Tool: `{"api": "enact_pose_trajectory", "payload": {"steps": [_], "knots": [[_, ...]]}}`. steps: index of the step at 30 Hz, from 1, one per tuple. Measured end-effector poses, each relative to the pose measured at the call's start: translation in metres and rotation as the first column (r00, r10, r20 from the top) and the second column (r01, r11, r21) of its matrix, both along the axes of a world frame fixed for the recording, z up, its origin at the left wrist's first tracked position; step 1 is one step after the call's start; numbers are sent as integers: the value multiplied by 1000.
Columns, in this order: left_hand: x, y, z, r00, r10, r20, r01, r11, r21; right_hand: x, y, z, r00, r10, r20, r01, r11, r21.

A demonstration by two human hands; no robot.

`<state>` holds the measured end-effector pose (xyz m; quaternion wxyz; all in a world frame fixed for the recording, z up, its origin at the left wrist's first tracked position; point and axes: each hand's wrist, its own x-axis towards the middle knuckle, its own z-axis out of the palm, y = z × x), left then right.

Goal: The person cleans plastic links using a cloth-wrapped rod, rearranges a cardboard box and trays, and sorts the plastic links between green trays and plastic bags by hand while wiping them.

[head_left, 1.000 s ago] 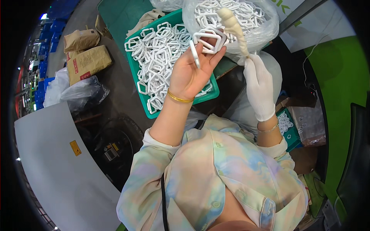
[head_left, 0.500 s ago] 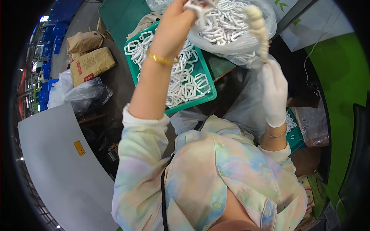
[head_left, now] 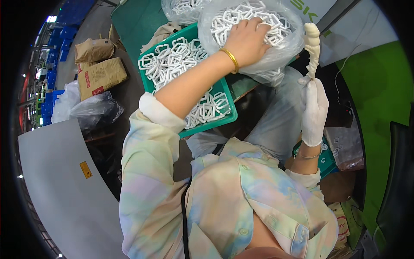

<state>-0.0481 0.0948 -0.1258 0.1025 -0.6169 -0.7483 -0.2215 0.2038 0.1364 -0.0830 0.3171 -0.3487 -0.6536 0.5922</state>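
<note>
My bare left hand [head_left: 249,42], with a gold bangle at the wrist, lies over white plastic chain links [head_left: 276,26] heaped in a clear plastic bag [head_left: 206,32]. Its fingers are apart and bent down onto the links; the fingertips are partly hidden, and no link shows in its grip. At the right, my right hand [head_left: 315,110] wears a white knit glove. Its fingers pinch the thin lower end of a cream-coloured, knobbly stick-shaped piece [head_left: 312,47], held upright. Left of the bag, a green tray [head_left: 230,115] holds many more white links, with my left forearm across it.
A second bag of links [head_left: 183,11] and a beige cloth [head_left: 161,36] lie on the green table [head_left: 133,21]. Brown paper sacks [head_left: 103,75] stand at the left, beyond a grey panel [head_left: 64,172]. Another green tray [head_left: 327,162] sits low by my right forearm.
My left hand came down from the top edge onto the bagged links; the blurred white links it held no longer show in it. My right hand moved slightly right and down with the knobbly piece.
</note>
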Motion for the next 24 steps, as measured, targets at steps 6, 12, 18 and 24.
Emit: {"api": "enact_pose_trajectory", "payload": {"steps": [6,12,18,24], "knots": [[-53,32,14,975,186,-118,-205,964,-168,-1,-2,3,1000,-2,-7,1,997,-72],[1,19,-7,995,-3,102,27,972,-232,1,0,1,999,26,20,-25,996,-81],[-34,16,17,956,172,-240,-243,919,-310,-4,-2,2,1000,-20,8,20,999,-41],[8,8,34,997,22,74,10,915,-404,-2,-3,-6,999,-1,45,0,1000,22]]}}
